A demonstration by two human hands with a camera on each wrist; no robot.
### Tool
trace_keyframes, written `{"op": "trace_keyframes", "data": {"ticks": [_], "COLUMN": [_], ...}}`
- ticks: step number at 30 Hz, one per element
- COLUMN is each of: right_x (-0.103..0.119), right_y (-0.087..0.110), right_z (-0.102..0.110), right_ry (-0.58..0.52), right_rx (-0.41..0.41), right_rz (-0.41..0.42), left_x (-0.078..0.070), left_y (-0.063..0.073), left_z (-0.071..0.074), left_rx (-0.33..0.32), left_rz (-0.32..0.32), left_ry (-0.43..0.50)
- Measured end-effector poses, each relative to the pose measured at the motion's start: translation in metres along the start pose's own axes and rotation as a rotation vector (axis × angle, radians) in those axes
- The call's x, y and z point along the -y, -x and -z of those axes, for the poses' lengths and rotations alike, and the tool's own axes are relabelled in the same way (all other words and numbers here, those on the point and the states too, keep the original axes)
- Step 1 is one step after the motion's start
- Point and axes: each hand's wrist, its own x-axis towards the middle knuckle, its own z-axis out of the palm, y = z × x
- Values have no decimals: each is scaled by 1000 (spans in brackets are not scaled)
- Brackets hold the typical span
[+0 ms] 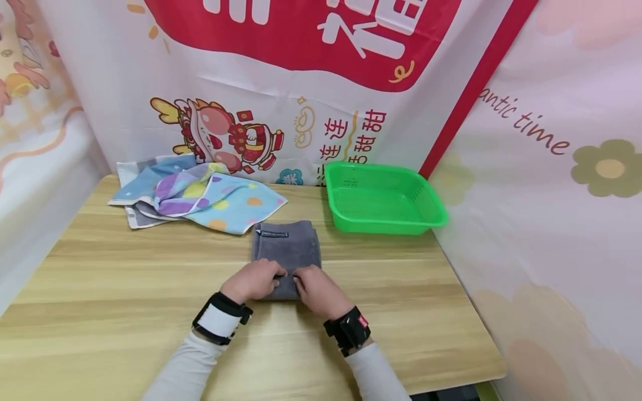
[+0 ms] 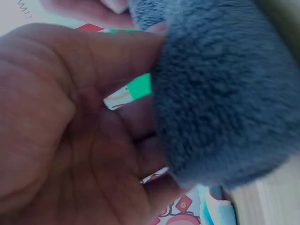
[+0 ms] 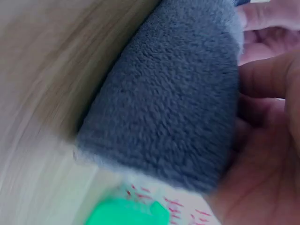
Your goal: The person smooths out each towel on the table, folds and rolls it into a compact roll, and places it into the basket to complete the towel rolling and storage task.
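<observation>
A folded grey towel [image 1: 288, 245] with a small dark label near its far edge lies at the middle of the table. My left hand [image 1: 257, 278] pinches its near part, thumb on the near side and fingers behind. Close beside it, my right hand [image 1: 321, 289] grips the same part from the right. In the left wrist view the fuzzy towel [image 2: 225, 93] stands raised between thumb and fingers. The right wrist view shows the near face of the towel [image 3: 164, 98] tilted up from the wood, its upper edge in the fingers.
A crumpled pile of patterned cloths [image 1: 225, 200], blue with coloured dots, lies at the back left of the table [image 1: 125, 312]. At the back right stands a green plastic basket [image 1: 391, 227]. Printed hangings [image 1: 281, 89] border the table behind and at the sides.
</observation>
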Motion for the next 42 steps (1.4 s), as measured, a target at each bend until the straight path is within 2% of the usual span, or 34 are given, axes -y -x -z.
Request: {"op": "trace_keyframes", "data": {"ticks": [2, 4, 7, 10, 13, 15, 17, 19, 22, 27, 30, 34, 38, 42], "right_x": [6, 14, 20, 18, 7, -1, -8, -15, -21, -22, -21, -17, -7, 6], "right_y": [9, 17, 22, 16, 4, -5, -12, -17, -22, -26, -24, -16, 0, 12], "right_z": [1, 3, 1, -4, -5, -4, -1, 1, 1, -8, -10, -7, 2, 4], "right_ry": [70, 172, 305, 372, 339, 277, 211, 151, 70, -26, -22, 67, 147, 223], "right_rx": [-87, -146, -139, -100, -83, -67, -30, 6, 45, 73, 41, -76, -180, -161], "right_rz": [13, 19, 18, 9, -3, -5, -9, -15, -20, -36, -69, -76, -67, -41], "left_x": [2, 5, 9, 9, 6, 3, 0, -3, -5, -4, -4, -1, 4, 8], "left_y": [-3, -5, -9, -10, -7, -3, 2, 5, 7, 6, 2, -7, -15, -21], "left_z": [3, 7, 9, 7, -1, -7, -12, -16, -19, -17, -14, -6, 4, 14], "left_rx": [57, 86, 84, 28, -112, -220, -297, -326, -333, -300, -244, -156, -51, 33], "left_rz": [24, 45, 63, 75, 47, 27, 12, 15, 33, 49, 59, 60, 59, 86], "left_ry": [43, 69, 91, 96, 63, 26, -22, -65, -99, -80, -44, -11, 12, 63]}}
